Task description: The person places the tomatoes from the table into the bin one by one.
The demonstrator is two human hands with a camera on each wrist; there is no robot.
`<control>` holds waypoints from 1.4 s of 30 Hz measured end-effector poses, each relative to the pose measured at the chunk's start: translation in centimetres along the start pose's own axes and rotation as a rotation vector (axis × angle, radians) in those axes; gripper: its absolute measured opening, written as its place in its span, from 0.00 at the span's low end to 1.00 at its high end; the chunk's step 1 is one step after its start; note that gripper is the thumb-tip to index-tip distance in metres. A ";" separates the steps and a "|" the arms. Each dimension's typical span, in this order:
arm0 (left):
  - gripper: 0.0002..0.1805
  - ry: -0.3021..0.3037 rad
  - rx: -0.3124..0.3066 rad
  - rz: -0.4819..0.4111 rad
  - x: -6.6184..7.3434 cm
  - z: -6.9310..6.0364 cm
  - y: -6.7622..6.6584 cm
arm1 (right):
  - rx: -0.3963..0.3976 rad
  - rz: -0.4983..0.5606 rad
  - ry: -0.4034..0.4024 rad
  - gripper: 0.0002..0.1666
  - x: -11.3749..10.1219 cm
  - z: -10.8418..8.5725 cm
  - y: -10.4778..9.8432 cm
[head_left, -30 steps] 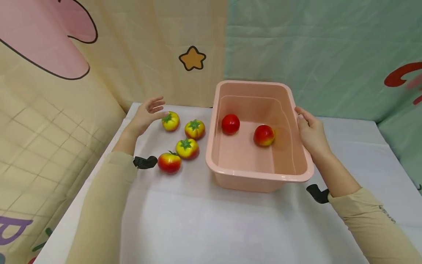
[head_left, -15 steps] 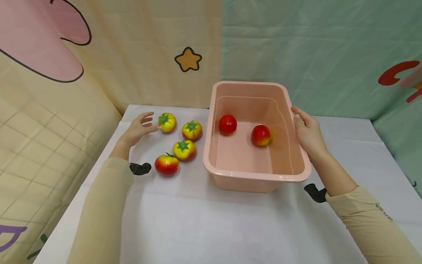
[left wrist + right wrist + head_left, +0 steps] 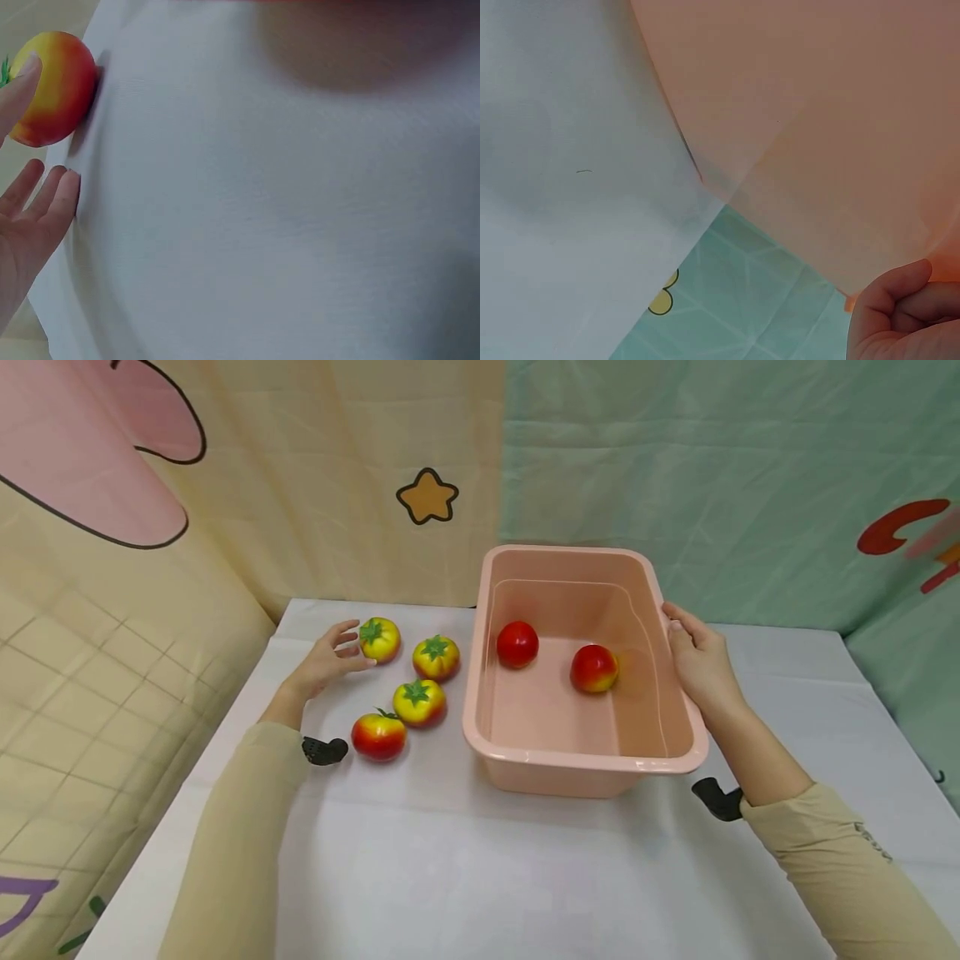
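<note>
My left hand [image 3: 330,662] is reaching in beside the far-left tomato [image 3: 379,640], which is lying on the white tabletop [image 3: 487,877] just to the right of my fingertips and is turning its green leafy top up and towards my hand. It is looking nearly round, so it is offering no real long axis. My fingers are standing apart from my thumb, loosely bent, and are holding nothing; in the left wrist view the thumb is crossing in front of the tomato while the other fingertips are staying clear of it. I cannot tell whether the thumb is touching. My left hand is clearly the nearer one; my right hand [image 3: 701,660] is gripping the right rim of the pink bin [image 3: 551,718], beyond three more tomatoes.

Compared with a second ago, my left hand is lying lower and flatter, along the tomato's left side instead of arching above it. Against half a second ago, it is sitting slightly closer, with the thumb reaching further along the tomato's near side. The bin, my right hand's hold and the tomatoes are keeping their places.
</note>
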State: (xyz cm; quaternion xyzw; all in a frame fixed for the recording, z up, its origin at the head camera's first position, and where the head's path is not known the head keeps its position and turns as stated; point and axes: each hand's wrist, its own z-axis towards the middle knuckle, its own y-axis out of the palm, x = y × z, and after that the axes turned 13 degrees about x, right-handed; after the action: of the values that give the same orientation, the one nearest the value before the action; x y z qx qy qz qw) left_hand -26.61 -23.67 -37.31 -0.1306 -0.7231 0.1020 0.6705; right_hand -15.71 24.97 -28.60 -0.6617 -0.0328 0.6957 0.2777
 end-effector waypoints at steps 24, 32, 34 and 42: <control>0.47 0.021 0.075 0.067 -0.1 0.8 1.8 | 0.002 0.002 0.009 0.30 -0.1 0.0 0.1; 0.46 0.040 0.100 0.129 -1.8 2.3 1.9 | 0.001 0.002 0.011 0.30 -0.2 -0.2 0.1; 0.46 0.032 0.105 0.140 -1.8 2.3 1.9 | -0.001 0.001 0.008 0.31 -0.2 -0.2 0.1; 0.45 -0.001 0.094 0.133 -1.0 1.7 1.6 | 0.007 -0.017 -0.004 0.30 -0.3 -0.2 0.1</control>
State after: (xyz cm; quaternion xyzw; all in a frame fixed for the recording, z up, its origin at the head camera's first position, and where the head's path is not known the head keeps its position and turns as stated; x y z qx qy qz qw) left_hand -28.10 -22.44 -38.92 -0.1466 -0.7077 0.1800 0.6673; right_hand -15.54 24.74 -28.41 -0.6588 -0.0366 0.6948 0.2861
